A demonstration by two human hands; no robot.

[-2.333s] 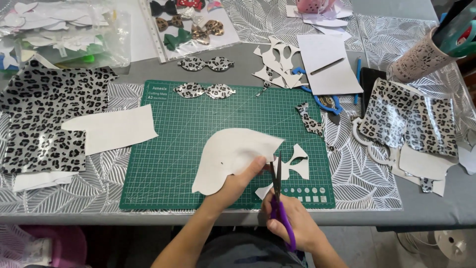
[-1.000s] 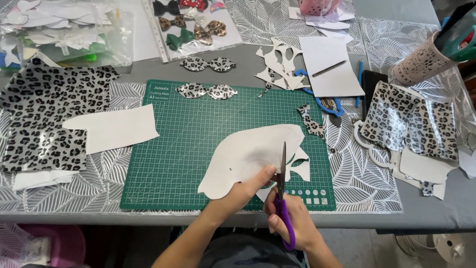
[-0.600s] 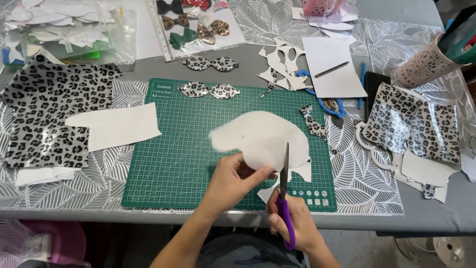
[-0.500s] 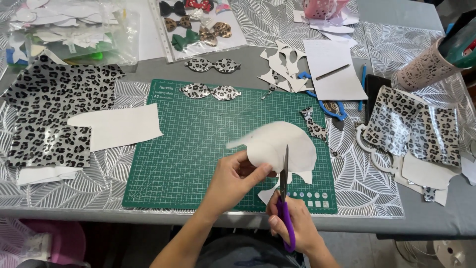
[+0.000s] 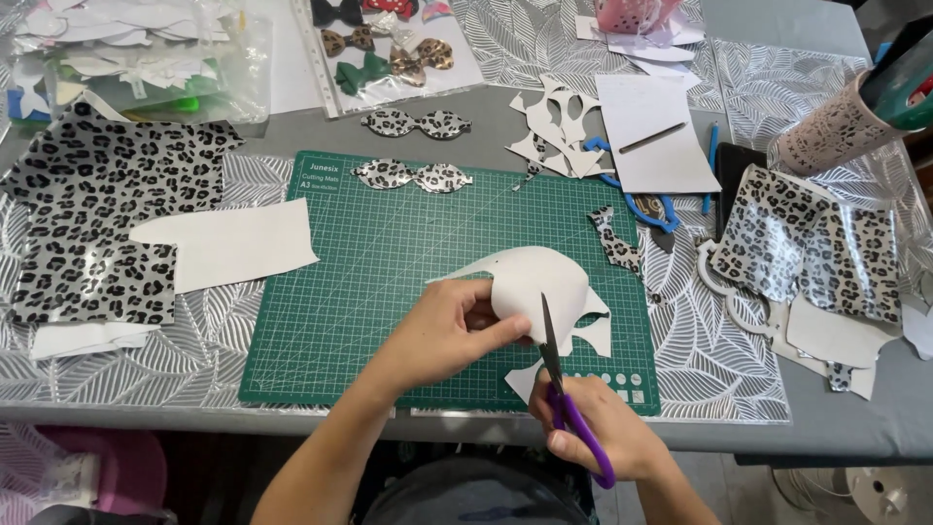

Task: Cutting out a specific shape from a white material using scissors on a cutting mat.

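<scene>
My left hand [image 5: 449, 326] pinches a white curved sheet of material [image 5: 540, 282] and lifts it off the green cutting mat [image 5: 369, 282]. In my right hand [image 5: 593, 433] are purple-handled scissors [image 5: 562, 389], blades pointing up into the sheet's lower edge. White offcuts [image 5: 583, 340] lie on the mat just under the sheet. Two leopard-print bow shapes [image 5: 413, 176] rest near the mat's far edge.
A large leopard-print sheet [image 5: 97, 224] and a white piece [image 5: 228, 243] lie at left. White cut-outs [image 5: 549, 126], a paper with a pencil [image 5: 656, 136], blue scissors [image 5: 646, 204] and leopard pieces [image 5: 807, 248] sit at right. Plastic bags with bows [image 5: 389, 44] are at the back.
My left hand has turned and gathered the white sheet, lifting it rightward toward the scissors. The sheet lay flat before and now curls up. The scissors stayed near the mat's front edge.
</scene>
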